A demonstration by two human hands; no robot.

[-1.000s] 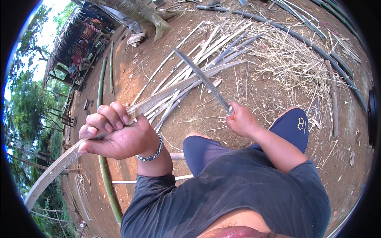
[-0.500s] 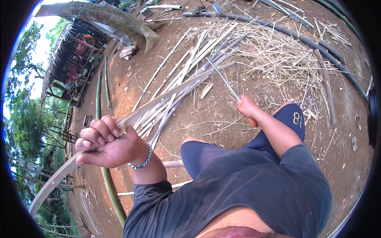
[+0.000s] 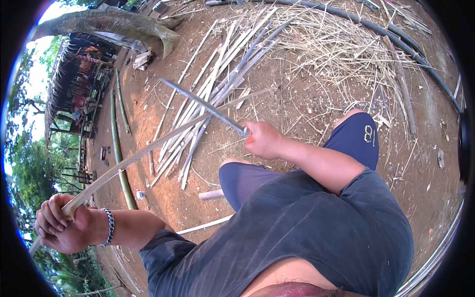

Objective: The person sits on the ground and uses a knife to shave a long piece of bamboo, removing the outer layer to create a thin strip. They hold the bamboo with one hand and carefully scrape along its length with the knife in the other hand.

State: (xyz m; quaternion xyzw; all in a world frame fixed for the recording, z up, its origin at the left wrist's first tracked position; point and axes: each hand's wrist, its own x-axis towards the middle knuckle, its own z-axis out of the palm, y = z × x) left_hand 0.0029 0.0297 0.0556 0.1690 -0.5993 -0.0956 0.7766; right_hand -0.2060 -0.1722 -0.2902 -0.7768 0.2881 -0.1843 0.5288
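Note:
Out at the lower left, my left hand (image 3: 64,225) is closed around a long, split bamboo strip (image 3: 141,154). The strip slants from that fist up and right across the front of me, and a short tail shows beyond the fist. My right hand (image 3: 267,141), in front of my knees, grips a machete (image 3: 200,103) by its orange handle. Its narrow grey blade points up and left and crosses in front of the strip; whether the two touch, I cannot tell. Behind them lies a pile of split bamboo strips (image 3: 228,54) on the ground.
Tangled bamboo shavings (image 3: 341,47) cover the ground at the upper right, beside a long dark pole (image 3: 366,24). A green bamboo pole (image 3: 118,143) lies at the left. Beyond are a tree trunk (image 3: 106,21) and a thatched shelter (image 3: 64,84).
My left hand has moved out to the left and down, drawing the bamboo strip along. My right hand has moved left, and the machete blade has swung across the strip.

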